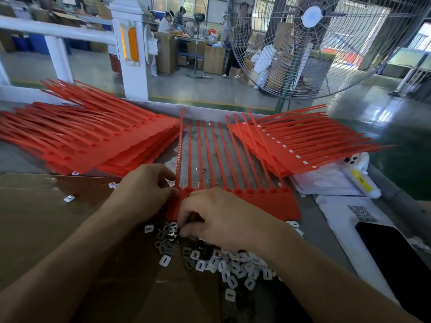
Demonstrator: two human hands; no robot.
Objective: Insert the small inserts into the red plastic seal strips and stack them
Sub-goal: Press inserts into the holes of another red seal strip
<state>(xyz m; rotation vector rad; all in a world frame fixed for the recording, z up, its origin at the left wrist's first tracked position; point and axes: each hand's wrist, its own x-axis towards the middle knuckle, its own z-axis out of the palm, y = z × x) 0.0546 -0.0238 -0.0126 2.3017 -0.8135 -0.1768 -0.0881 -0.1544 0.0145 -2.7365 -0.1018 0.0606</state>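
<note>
Two hands: left hand (144, 194) on strip (275, 203), right hand (224, 217) among inserts (233, 264).

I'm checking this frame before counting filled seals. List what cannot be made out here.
- Head view: whether the right hand pinches an insert; its fingertips are buried in the pile of inserts.
- Sockets in the middle of the red strip sheet: covered by both hands.
- What the left hand pinches at the sheet's left end: hidden by its fingers.
- Left stack: cut off by the frame edge.
- Right stack: its count is too fine to tell.
</note>
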